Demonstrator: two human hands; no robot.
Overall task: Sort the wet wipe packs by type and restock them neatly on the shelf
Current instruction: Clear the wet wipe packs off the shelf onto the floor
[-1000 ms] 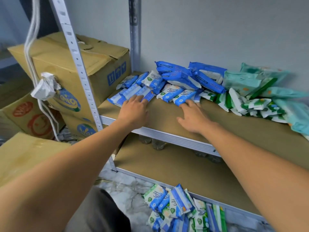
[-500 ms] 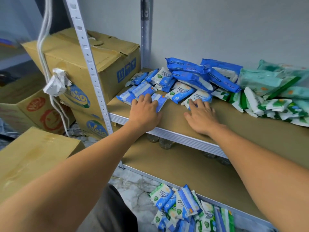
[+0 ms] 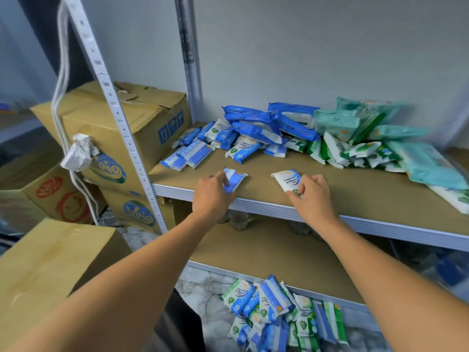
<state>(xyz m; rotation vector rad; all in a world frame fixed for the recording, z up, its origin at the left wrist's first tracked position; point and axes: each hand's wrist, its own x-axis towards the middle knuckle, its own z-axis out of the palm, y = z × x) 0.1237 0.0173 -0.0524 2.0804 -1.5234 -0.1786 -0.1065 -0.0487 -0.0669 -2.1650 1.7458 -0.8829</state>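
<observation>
"Antibacterial Wipes" can be read on the white-and-blue wipe pack [image 3: 285,179] at the front of the shelf [image 3: 279,207] and partly on a floor pack [image 3: 240,293]; the cardboard box [image 3: 149,138] carries blue up-arrow and umbrella signs [image 3: 171,130], its oval logo [image 3: 107,168] blurred

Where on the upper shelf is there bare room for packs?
Bare board between the left hand and right hand, and along the front rail right of them. The back is crowded with blue packs and green packs.
</observation>
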